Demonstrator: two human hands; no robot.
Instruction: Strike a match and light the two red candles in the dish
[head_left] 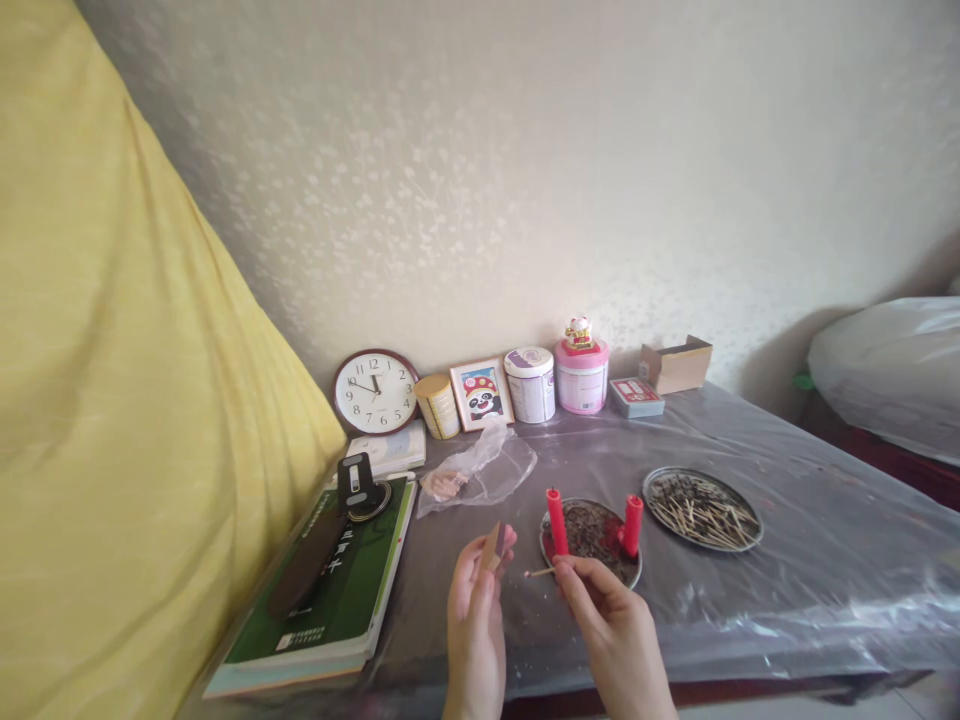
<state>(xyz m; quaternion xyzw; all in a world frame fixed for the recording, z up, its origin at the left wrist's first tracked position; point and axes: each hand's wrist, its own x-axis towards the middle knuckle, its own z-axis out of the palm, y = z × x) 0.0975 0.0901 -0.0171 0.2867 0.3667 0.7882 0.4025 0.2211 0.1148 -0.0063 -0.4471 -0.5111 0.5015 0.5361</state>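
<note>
My left hand (478, 615) is closed around a small matchbox (493, 548), its striking side turned to the right. Between the thumb and fingers of my right hand (607, 620) is a wooden match (541, 572), its head pointing left toward the box but apart from it. Just beyond the right hand lies a round metal plate (637, 580) with dark residue in it. Two red candles stand there: the left candle (556, 522) and the right candle (632, 526). No flame shows on either wick or on the match.
A second metal plate (759, 540) holds many matchsticks. Left are a green book (352, 600) and a dark strapped object (307, 570). A plastic bag (495, 470) lies behind. Along the wall stand a clock (375, 392), a picture frame (482, 394), tins (531, 388) and a cardboard box (679, 366).
</note>
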